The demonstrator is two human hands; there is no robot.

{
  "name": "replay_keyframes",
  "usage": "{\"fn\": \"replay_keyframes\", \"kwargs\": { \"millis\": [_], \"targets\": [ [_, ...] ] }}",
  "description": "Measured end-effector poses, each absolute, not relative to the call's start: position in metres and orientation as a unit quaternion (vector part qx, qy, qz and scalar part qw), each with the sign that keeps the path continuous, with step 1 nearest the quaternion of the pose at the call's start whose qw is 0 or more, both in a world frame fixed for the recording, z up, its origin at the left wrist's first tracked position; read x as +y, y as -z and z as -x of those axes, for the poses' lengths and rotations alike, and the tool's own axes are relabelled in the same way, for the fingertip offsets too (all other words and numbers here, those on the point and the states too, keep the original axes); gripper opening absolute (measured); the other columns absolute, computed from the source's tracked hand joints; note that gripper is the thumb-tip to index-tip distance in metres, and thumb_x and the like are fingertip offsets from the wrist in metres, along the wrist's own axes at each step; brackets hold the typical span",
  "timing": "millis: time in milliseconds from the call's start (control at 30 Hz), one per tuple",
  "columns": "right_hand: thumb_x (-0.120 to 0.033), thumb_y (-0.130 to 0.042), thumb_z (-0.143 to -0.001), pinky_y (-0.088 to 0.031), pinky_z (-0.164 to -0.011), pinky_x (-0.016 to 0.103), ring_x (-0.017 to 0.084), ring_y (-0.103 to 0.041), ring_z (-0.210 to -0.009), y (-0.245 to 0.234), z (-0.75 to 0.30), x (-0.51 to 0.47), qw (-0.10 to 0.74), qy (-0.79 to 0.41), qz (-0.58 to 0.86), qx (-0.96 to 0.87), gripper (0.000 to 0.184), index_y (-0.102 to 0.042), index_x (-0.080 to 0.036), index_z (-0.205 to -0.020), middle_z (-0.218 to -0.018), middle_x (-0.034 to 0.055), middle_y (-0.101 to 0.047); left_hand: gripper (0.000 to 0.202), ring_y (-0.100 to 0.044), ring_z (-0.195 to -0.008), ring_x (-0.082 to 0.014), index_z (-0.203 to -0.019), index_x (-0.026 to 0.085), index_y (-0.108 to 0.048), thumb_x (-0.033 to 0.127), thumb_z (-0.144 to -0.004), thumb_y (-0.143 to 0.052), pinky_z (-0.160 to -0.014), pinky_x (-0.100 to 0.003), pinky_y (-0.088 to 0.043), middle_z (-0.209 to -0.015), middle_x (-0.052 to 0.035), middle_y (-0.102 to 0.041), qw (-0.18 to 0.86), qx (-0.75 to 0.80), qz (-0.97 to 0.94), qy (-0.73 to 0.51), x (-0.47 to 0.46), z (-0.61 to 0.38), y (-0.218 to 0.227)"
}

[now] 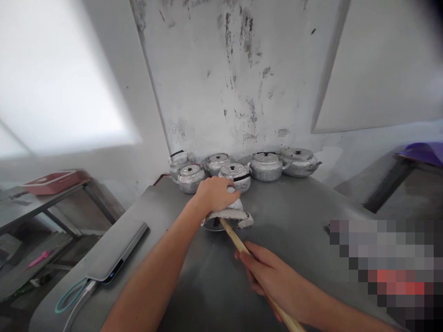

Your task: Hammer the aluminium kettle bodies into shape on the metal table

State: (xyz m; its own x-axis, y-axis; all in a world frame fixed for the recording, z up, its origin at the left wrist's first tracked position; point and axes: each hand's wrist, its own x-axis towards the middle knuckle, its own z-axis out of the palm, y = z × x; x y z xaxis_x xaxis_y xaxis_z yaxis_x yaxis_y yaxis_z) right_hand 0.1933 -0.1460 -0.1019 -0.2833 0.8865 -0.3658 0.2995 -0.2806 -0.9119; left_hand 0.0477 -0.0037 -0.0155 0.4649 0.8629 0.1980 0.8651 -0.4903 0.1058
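My left hand (214, 193) is closed over the top of a small aluminium kettle (231, 213) that lies tipped on the grey metal table (297, 212), its opening facing me. My right hand (273, 276) grips a wooden stick (235, 240) whose far end goes into the kettle's opening. Behind them, several more aluminium kettles (266, 166) stand upright in a cluster against the stained wall.
A flat grey device (116, 251) with a teal cord (71, 295) lies on the table's left side. A lower bench at left carries a red tray (55, 180). A purple sheet (425, 152) sits at far right. A pixelated patch covers the lower right.
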Motion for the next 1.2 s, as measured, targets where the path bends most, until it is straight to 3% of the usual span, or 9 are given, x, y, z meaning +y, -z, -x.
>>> {"fn": "replay_keyframes", "kwargs": {
  "millis": [267, 433, 633, 833, 1000, 1200],
  "targets": [
    [-0.040, -0.029, -0.107, -0.031, -0.028, 0.014, 0.010, -0.036, -0.049, 0.097, -0.192, -0.148, 0.244, -0.553, 0.551, -0.575, 0.026, -0.046, -0.024, -0.095, -0.065, -0.0060, -0.039, 0.043, -0.068, -0.106, -0.0321, -0.116, 0.032, -0.075, 0.054, -0.091, -0.047, -0.091, -0.042, -0.052, -0.113, -0.0048, -0.076, 0.000, -0.506, 0.856, 0.109, -0.005, -0.047, 0.015],
    [-0.041, -0.034, -0.106, -0.029, -0.026, 0.013, 0.011, -0.040, -0.051, 0.094, -0.192, -0.148, 0.237, -0.562, 0.568, -0.553, 0.024, -0.046, -0.024, -0.094, -0.067, -0.0061, -0.034, 0.044, -0.068, -0.107, -0.0320, -0.116, 0.031, -0.076, 0.054, -0.091, -0.047, -0.092, -0.042, -0.052, -0.114, -0.0051, -0.076, 0.003, -0.506, 0.855, 0.110, -0.004, -0.047, 0.015],
    [-0.039, -0.033, -0.106, -0.031, -0.026, 0.015, 0.009, -0.033, -0.044, 0.090, -0.191, -0.148, 0.209, -0.567, 0.567, -0.560, 0.024, -0.043, -0.024, -0.089, -0.061, -0.0076, -0.034, 0.045, -0.068, -0.105, -0.0322, -0.115, 0.031, -0.076, 0.055, -0.092, -0.046, -0.089, -0.043, -0.053, -0.112, -0.0051, -0.076, -0.003, -0.499, 0.859, 0.113, -0.003, -0.046, 0.015],
    [-0.041, -0.038, -0.104, -0.032, -0.029, 0.014, 0.010, -0.042, -0.051, 0.094, -0.192, -0.144, 0.276, -0.574, 0.555, -0.535, 0.023, -0.047, -0.024, -0.092, -0.067, -0.0057, -0.039, 0.043, -0.069, -0.106, -0.0328, -0.115, 0.031, -0.077, 0.053, -0.091, -0.049, -0.093, -0.044, -0.053, -0.112, -0.0057, -0.077, 0.003, -0.503, 0.857, 0.116, -0.004, -0.047, 0.015],
    [-0.038, -0.036, -0.105, -0.033, -0.028, 0.014, 0.010, -0.040, -0.049, 0.089, -0.194, -0.144, 0.222, -0.562, 0.585, -0.541, 0.023, -0.048, -0.023, -0.092, -0.064, -0.0068, -0.036, 0.042, -0.068, -0.109, -0.0321, -0.116, 0.031, -0.076, 0.052, -0.092, -0.049, -0.096, -0.043, -0.052, -0.113, -0.0055, -0.077, 0.004, -0.507, 0.854, 0.114, -0.005, -0.048, 0.016],
    [-0.038, -0.036, -0.105, -0.031, -0.030, 0.013, 0.010, -0.042, -0.050, 0.092, -0.194, -0.145, 0.233, -0.560, 0.565, -0.559, 0.026, -0.045, -0.023, -0.086, -0.063, -0.0062, -0.036, 0.042, -0.069, -0.107, -0.0332, -0.114, 0.030, -0.077, 0.052, -0.091, -0.049, -0.094, -0.044, -0.053, -0.111, -0.0059, -0.077, 0.005, -0.501, 0.857, 0.119, -0.005, -0.048, 0.015]
  ]
}}
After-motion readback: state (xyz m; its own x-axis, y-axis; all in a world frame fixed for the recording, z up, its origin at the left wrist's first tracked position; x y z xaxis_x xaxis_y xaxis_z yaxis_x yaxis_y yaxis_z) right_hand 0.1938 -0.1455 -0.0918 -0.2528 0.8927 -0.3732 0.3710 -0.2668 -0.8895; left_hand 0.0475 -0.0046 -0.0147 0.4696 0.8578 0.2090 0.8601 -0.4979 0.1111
